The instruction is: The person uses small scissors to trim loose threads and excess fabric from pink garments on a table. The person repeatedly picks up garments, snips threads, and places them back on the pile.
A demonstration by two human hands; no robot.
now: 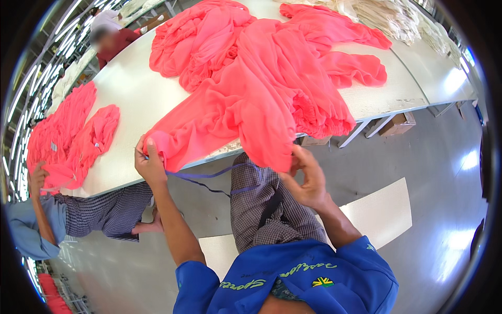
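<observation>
A coral-pink garment of thin fabric (251, 90) lies bunched over the near edge of the white table, part of it hanging down. My left hand (151, 161) grips one end of it between thumb and fingers, at the table's edge. From beside that hand a thin blue-violet ribbon or cord (211, 176) trails in a loop across my checked trousers. My right hand (304, 176) is at the hanging part of the garment, its thumb and fingertips against the fabric's edge; how firmly they pinch it is hard to see.
The white table (133, 94) curves across the view. More pink garments (74, 133) lie at left, handled by a co-worker in a light blue top. Cream fabric (388, 19) is heaped at back right. Under the table stands a cardboard box (397, 124). A pale sheet (380, 212) lies on the floor.
</observation>
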